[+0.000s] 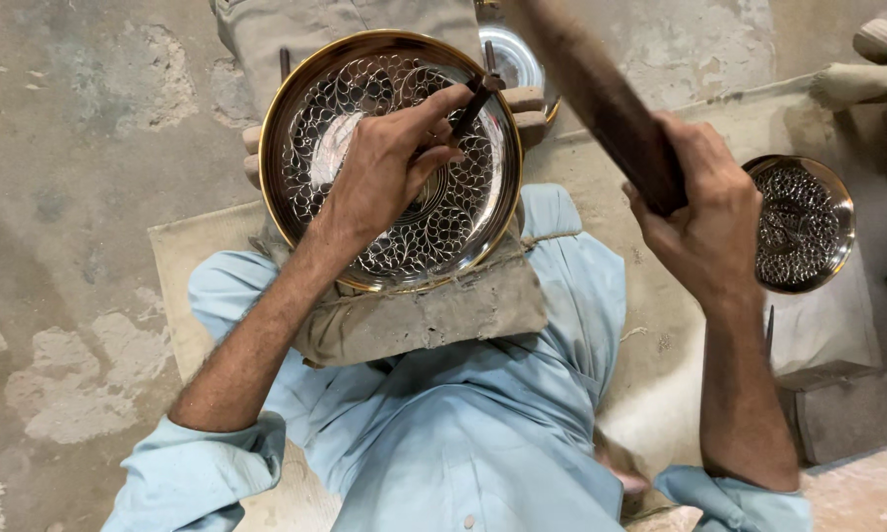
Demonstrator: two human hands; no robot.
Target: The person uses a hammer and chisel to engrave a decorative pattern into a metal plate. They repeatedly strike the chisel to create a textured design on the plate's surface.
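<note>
A round brass plate (295,118) with a fine leaf-and-vine engraving rests tilted on a cloth-covered pad (433,315) on my lap. My left hand (389,163) lies across the plate and pinches a thin dark chisel (471,110), its tip on the plate's upper right part. My right hand (704,222) grips a dark wooden mallet (601,94), raised and blurred, up and to the right of the plate. I wear a light blue garment.
A second engraved brass plate (803,222) lies on the mat at the right. A grey block (842,409) sits at lower right. Another shiny plate (510,54) shows behind the main one. A beige mat (192,266) covers the concrete floor.
</note>
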